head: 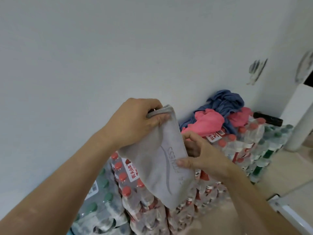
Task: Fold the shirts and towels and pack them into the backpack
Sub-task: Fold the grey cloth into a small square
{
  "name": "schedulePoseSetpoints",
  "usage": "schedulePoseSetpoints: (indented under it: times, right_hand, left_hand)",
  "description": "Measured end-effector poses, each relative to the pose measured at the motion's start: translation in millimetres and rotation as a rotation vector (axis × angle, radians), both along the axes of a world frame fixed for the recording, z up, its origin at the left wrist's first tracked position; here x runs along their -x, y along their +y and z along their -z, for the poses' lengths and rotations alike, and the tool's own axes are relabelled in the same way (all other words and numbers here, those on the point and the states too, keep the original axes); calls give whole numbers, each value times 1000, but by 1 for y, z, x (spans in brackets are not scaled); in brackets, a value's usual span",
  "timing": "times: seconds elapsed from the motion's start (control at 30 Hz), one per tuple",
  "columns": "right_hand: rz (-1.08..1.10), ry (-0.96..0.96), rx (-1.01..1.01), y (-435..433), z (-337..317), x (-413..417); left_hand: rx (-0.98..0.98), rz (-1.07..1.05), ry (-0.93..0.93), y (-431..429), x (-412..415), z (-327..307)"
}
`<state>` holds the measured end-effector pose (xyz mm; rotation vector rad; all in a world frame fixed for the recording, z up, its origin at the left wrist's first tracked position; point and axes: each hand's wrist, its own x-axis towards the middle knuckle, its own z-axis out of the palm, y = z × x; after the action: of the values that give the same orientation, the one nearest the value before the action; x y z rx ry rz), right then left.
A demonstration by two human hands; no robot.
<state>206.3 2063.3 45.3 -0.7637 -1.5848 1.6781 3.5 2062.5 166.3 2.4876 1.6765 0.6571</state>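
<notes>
Towel (162, 175) is up in the air, already narrowed to a grey panel, hanging on a slant from the left hand (135, 121) down past the right hand (201, 155).

The left hand is clamped on the top end, fingers curled over the folded edge and thumb pressed on the near face. That's the anchor: it carries the weight so the cloth hangs flat instead of bunching.

The right hand sits lower, on the towel's outer edge. Its thumb is on the front, right by the printed logo, with the fingers tucked behind. It's a pinch, not a fist. My read is that it's lining up the layers and steadying the long edge for the next fold.

Why fold in mid-air? Under both hands there's nothing but shrink-wrapped bottles (237, 146), all bumpy caps, so a poor folding surface, I'd say.

Beyond the right hand, against the wall (101, 48), a pile (208, 121) of blue and pink cloth lies crumpled on the bottles. It looks unfolded, so plenty of the job is left.

The backpack is nowhere in view, so packing looks some way off. The towel's bottom end dangles free below the right hand, and that end could slip open if the pinch eases.
</notes>
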Motion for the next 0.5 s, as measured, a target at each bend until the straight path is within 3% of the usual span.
schedulePoseSetpoints:
  times: [0.27, 0.43, 0.5]
  right_hand:
    - [-231, -336, -4, 0, 33, -30]
    - [-159, -478, -37, 54, 19, -24]
    - [-109, -613, -99, 82, 21, 4]
  left_hand:
    - [-6, -202, -240, -23, 24, -1]
    - [136, -518, -717, -47, 102, 73]
    - [181, -674, -810, -49, 134, 117]
